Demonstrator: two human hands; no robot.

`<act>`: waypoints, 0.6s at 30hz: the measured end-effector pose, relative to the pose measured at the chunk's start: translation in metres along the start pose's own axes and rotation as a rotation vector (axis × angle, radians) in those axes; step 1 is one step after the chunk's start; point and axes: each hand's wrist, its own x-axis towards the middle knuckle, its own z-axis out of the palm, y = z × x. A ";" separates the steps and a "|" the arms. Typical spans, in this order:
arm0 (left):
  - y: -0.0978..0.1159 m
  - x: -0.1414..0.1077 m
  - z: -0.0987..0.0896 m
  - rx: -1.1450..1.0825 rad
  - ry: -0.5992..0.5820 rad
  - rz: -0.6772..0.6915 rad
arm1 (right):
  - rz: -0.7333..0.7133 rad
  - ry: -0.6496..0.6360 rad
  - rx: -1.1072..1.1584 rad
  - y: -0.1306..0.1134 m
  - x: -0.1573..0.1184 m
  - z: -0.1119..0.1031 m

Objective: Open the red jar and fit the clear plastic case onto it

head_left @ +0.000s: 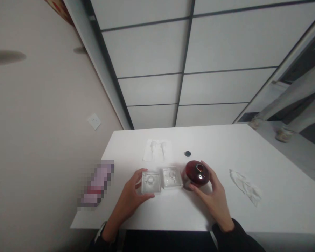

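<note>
Now, left hand (131, 192) on box (151, 182); right hand (212, 192) around red vase (196, 173)

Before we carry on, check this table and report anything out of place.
A crumpled white tissue lies loose on the white table, right of the dark red glazed jar. A pixelated pinkish item at the left edge cannot be made out.

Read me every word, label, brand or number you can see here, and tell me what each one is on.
There is no readable text: the dark red jar and the clear plastic box show none that can be read, and the pixelated item at the left is too blurred to read.
</note>
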 end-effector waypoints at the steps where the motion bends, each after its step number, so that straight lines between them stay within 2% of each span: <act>1: 0.002 -0.003 -0.001 0.000 0.001 -0.002 | -0.017 0.014 -0.004 0.000 -0.001 -0.003; 5: 0.011 -0.012 -0.003 -0.016 -0.015 0.005 | -0.092 0.018 -0.008 0.001 -0.012 -0.020; 9: 0.021 -0.021 -0.003 -0.029 -0.040 0.019 | -0.191 -0.087 -0.014 -0.005 -0.027 -0.032; 13: 0.030 -0.028 -0.006 -0.001 -0.034 0.048 | -0.253 -0.169 0.016 -0.018 -0.036 -0.030; 18: 0.038 -0.034 -0.014 0.049 -0.028 0.081 | -0.258 -0.223 0.065 -0.028 -0.039 -0.020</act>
